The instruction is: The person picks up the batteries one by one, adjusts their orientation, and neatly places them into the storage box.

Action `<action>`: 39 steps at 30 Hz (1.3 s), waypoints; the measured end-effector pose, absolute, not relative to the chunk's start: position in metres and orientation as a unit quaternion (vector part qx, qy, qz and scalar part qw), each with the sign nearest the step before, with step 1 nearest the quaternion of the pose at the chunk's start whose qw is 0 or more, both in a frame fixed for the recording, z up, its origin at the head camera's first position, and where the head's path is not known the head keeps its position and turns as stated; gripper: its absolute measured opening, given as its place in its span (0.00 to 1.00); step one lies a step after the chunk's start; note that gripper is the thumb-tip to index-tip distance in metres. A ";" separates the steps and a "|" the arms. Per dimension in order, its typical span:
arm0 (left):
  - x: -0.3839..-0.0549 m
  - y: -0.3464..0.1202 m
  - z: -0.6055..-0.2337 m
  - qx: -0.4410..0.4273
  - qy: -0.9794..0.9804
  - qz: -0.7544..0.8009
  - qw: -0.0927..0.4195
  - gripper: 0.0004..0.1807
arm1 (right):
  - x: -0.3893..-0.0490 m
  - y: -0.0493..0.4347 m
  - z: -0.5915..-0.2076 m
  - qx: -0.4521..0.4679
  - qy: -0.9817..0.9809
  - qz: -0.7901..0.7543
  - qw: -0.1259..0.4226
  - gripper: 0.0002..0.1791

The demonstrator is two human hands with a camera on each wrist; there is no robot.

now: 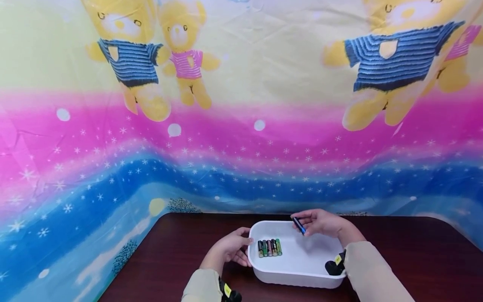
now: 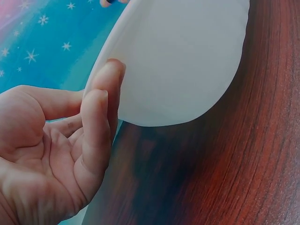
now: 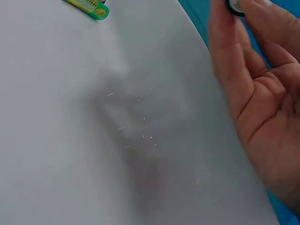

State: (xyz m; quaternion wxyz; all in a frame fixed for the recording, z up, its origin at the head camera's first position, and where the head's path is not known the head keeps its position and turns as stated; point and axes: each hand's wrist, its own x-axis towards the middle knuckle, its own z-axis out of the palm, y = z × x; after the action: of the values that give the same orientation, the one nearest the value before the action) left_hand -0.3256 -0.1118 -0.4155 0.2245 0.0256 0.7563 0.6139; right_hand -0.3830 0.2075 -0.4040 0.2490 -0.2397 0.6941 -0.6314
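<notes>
Battery (image 1: 299,226) pinched in right grip (image 1: 322,223) above white tray (image 1: 298,278), clamped at edge by left grip (image 1: 233,246), probably against sliding.

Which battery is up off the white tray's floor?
The black-and-blue battery, pinched in the right hand; the other five batteries lie in a row on the white tray's floor.

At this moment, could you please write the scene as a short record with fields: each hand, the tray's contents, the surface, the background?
left hand: grips the left end of the white tray
right hand: holds a dark battery with a blue end above the tray
contents: five batteries side by side, near the tray's left end
surface: dark reddish-brown table
background: patterned backdrop
</notes>
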 end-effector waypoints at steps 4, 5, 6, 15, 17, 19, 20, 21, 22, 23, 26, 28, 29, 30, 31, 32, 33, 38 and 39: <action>-0.326 -0.111 -0.416 0.023 0.758 0.613 0.222 0.25 | -0.381 0.199 -0.403 -0.210 0.754 -0.565 0.262 0.33; -0.326 -0.111 -0.417 0.022 0.758 0.613 0.221 0.25 | -0.380 0.197 -0.403 -0.203 0.768 -0.548 0.262 0.33; -0.326 -0.111 -0.416 0.022 0.758 0.613 0.221 0.25 | -0.379 0.195 -0.403 -0.197 0.780 -0.533 0.262 0.33; -0.326 -0.111 -0.417 0.021 0.756 0.614 0.225 0.24 | -0.374 0.177 -0.404 -0.194 0.832 -0.457 0.248 0.27; -0.326 -0.111 -0.417 0.020 0.756 0.614 0.225 0.25 | -0.373 0.171 -0.406 -0.196 0.851 -0.426 0.238 0.26; -0.326 -0.111 -0.417 0.019 0.757 0.614 0.225 0.25 | -0.371 0.164 -0.407 -0.194 0.868 -0.397 0.227 0.26; -0.326 -0.111 -0.417 0.019 0.757 0.614 0.225 0.25 | -0.371 0.161 -0.408 -0.194 0.876 -0.383 0.221 0.26; -0.326 -0.111 -0.418 0.018 0.757 0.614 0.225 0.25 | -0.371 0.158 -0.410 -0.196 0.882 -0.372 0.215 0.26; -0.326 -0.111 -0.418 0.017 0.757 0.613 0.225 0.25 | -0.371 0.155 -0.412 -0.198 0.884 -0.367 0.210 0.26; -0.326 -0.111 -0.418 0.017 0.758 0.613 0.224 0.25 | -0.372 0.152 -0.414 -0.201 0.885 -0.365 0.207 0.26; -0.326 -0.111 -0.418 0.016 0.759 0.611 0.224 0.25 | -0.374 0.147 -0.419 -0.212 0.887 -0.360 0.198 0.26; -0.326 -0.111 -0.417 0.016 0.760 0.610 0.224 0.25 | -0.374 0.144 -0.420 -0.217 0.887 -0.358 0.193 0.25; -0.325 -0.111 -0.417 0.016 0.760 0.610 0.224 0.25 | -0.374 0.142 -0.420 -0.216 0.889 -0.357 0.191 0.25; -0.325 -0.111 -0.416 0.017 0.760 0.610 0.225 0.25 | -0.374 0.141 -0.420 -0.214 0.890 -0.355 0.189 0.25; -0.325 -0.111 -0.416 0.019 0.759 0.611 0.226 0.25 | -0.374 0.140 -0.420 -0.214 0.892 -0.352 0.187 0.25; -0.325 -0.111 -0.416 0.022 0.757 0.612 0.226 0.24 | -0.373 0.139 -0.420 -0.212 0.893 -0.351 0.185 0.26; -0.325 -0.111 -0.416 0.025 0.756 0.614 0.227 0.24 | -0.373 0.138 -0.420 -0.210 0.894 -0.350 0.183 0.26; -0.326 -0.111 -0.417 0.034 0.751 0.618 0.229 0.23 | -0.371 0.137 -0.418 -0.195 0.900 -0.343 0.182 0.26; -0.326 -0.111 -0.417 0.034 0.751 0.618 0.229 0.23 | -0.371 0.137 -0.418 -0.192 0.902 -0.341 0.183 0.26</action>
State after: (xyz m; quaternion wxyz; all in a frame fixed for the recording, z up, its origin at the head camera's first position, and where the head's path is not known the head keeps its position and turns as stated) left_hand -0.3260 -0.1105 -0.4170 0.2295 0.0344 0.7511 0.6181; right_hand -0.3714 0.1366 -0.4181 0.1833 -0.1923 0.9017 -0.3410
